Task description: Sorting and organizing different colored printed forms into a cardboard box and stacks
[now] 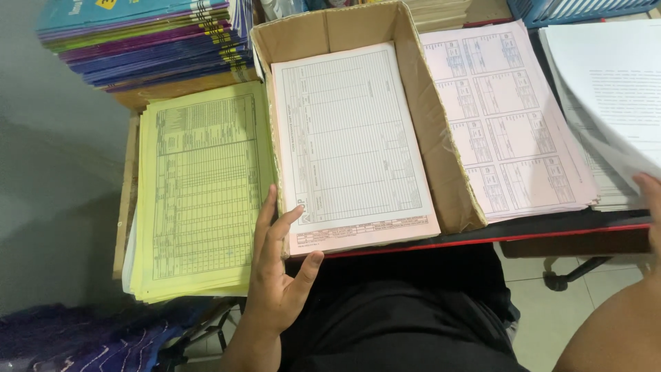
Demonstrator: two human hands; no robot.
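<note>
Left hand (275, 272) at lower centre, fingers spread flat against the near corner of the pink form stack (354, 148) sitting in the cardboard box (441, 158). Right hand (651, 207) at the right edge curls white sheets (613, 83) upward; its grip is mostly out of frame, can't tell. Yellow forms (200, 186) lie left.

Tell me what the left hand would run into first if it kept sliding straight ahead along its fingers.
The left hand points up along the seam between the yellow stack and the cardboard box. It would probably slide along the box's left wall, fingers already touching the pink-edged forms inside.
</note>
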